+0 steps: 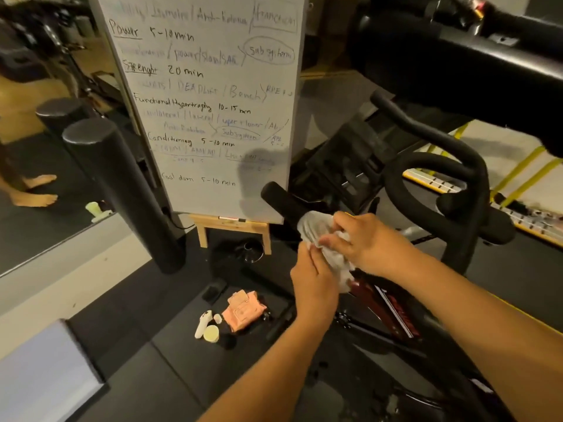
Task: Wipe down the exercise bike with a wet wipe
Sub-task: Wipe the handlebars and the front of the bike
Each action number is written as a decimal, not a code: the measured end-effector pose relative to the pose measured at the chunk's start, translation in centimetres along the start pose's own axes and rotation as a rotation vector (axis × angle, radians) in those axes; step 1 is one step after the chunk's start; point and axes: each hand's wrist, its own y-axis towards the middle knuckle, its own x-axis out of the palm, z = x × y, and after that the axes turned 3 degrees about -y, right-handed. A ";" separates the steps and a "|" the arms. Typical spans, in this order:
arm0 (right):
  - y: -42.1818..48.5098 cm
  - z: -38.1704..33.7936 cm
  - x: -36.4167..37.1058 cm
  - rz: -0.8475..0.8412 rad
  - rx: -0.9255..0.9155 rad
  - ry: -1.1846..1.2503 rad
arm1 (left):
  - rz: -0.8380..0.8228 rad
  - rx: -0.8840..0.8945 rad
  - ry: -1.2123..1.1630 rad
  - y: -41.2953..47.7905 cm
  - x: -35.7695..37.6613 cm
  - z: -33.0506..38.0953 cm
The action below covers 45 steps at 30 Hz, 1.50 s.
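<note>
Head: wet wipe (313,228) bunched in right hand (365,243).

Gym: exercise bike (426,178), whiteboard (207,102) listing workout plan, foam roller (122,190), wall mirror (45,117), rubber floor (152,360).

**Both hands meet at one wipe**

Both arms are bare and reach forward. The left forearm comes up from the lower middle, and the right forearm comes in from the lower right and crosses above it. The right hand (370,243) is turned with its back upward, the wrist nearly straight. Its fingers are curled and they pinch the wet wipe (313,226) from above. The left hand (315,286) is just under the right one, its back toward the camera, with the fingers close together and pointing up. Its fingertips (304,249) touch the lower part of the wipe. It is not clear if this hand grips the wipe.
</note>
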 end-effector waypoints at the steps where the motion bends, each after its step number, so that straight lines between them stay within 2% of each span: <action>1: -0.4 0.5 -0.3 -0.031 0.023 -0.038 | -0.017 0.007 0.031 0.0 -0.7 -0.2; 2: -0.3 0.6 -0.7 0.007 -0.007 -0.040 | 0.014 0.035 0.040 0.4 -1.8 0.3; 6: 4.3 -2.9 -1.7 0.444 -0.319 0.019 | 0.309 0.262 0.046 5.6 -5.8 5.0; 8: 6.6 -5.3 -1.6 0.463 -0.266 0.078 | 0.415 0.274 0.019 7.5 -6.0 6.5; 9: 6.9 -5.9 -1.2 0.430 -0.230 0.083 | 0.410 0.243 0.015 7.6 -5.5 6.4; 11: 5.8 -5.2 -0.3 0.364 -0.195 0.040 | 0.292 0.168 0.063 6.1 -3.6 4.4; 15: -0.8 0.5 -0.4 0.167 -0.027 -0.082 | -0.061 -0.021 0.072 -0.9 0.9 -0.5; 18: -5.3 3.3 -2.2 -0.017 0.066 -0.187 | -0.319 0.109 0.166 -3.4 1.5 -2.2; 20: -5.5 3.5 -3.8 -0.067 0.090 -0.264 | -0.362 0.117 0.231 -2.3 0.1 -2.0; 22: -3.5 2.1 -4.6 0.081 0.019 -0.310 | -0.176 0.112 0.161 -0.3 -1.8 -0.9; 24: -0.2 -0.3 -3.8 0.253 -0.049 -0.222 | 0.111 0.111 0.011 1.9 -3.1 1.1; 26: 2.8 -2.4 -2.3 0.244 -0.022 -0.072 | 0.268 0.089 -0.077 3.1 -2.8 2.4; 27: 3.5 -2.8 -1.3 0.207 -0.007 0.001 | 0.258 0.050 -0.085 2.9 -2.0 2.5; 29: 2.4 -1.5 -0.3 0.185 0.022 0.040 | 0.134 -0.017 -0.010 1.0 0.3 1.9; 34: -6.6 3.4 -1.8 0.078 0.079 -0.179 | -0.191 -0.212 0.088 -3.1 4.2 -0.9; 37: -9.7 4.4 -2.8 0.059 0.086 -0.315 | -0.625 -0.167 0.353 -4.5 4.1 -1.8; 38: -10.1 4.9 -3.1 0.051 0.129 -0.390 | -0.741 -0.125 0.373 -4.9 3.8 -1.7; 39: -10.3 5.3 -3.4 0.055 0.165 -0.470 | -0.776 -0.038 0.359 -5.1 3.4 -1.3; 41: -9.7 5.0 -3.3 0.103 0.231 -0.549 | -0.700 0.143 0.312 -4.3 2.2 -1.1; 42: -8.9 4.1 -2.8 0.176 0.250 -0.507 | -0.604 0.201 0.269 -3.8 1.4 -1.0; 45: -6.6 0.3 0.1 0.415 0.227 -0.155 | -0.327 0.242 0.104 -2.0 -1.2 -0.6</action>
